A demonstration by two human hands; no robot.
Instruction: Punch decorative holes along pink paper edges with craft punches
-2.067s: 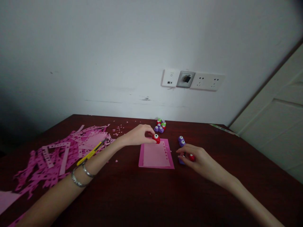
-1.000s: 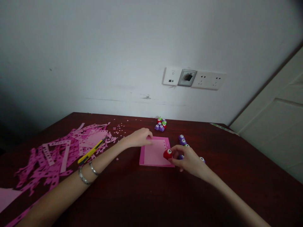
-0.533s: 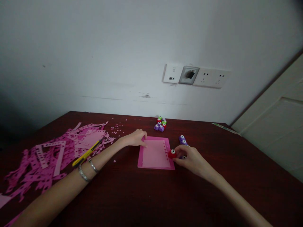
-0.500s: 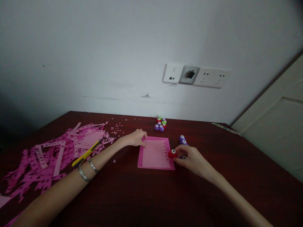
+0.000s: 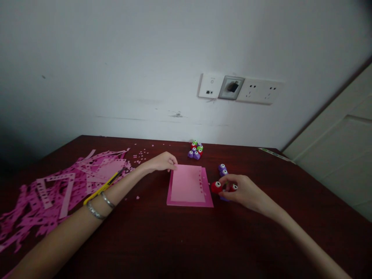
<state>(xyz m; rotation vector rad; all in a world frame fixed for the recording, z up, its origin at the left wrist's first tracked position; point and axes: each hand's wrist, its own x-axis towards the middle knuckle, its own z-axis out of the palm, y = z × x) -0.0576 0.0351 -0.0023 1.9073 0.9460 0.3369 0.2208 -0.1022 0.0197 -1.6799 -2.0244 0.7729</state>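
Observation:
My left hand pinches the top left corner of a light pink paper sheet. That sheet lies over a darker pink sheet, which shows along the bottom and right. Small punched holes run down the light sheet's right edge. Just right of the papers, my right hand grips a red craft punch between thumb and fingers. A second red punch sits by the same hand, partly hidden by the fingers. Two purple punches stand just beyond it.
A cluster of red, green and purple punches stands near the wall. Pink paper scraps pile up at left, with a yellow utility knife across them and tiny cutouts scattered beside. Wall sockets are above the dark table.
My right hand has drawn the red punch rightward, off the paper's edge. The light sheet has shifted upward on the darker one, its corner now in my left hand's pinch.

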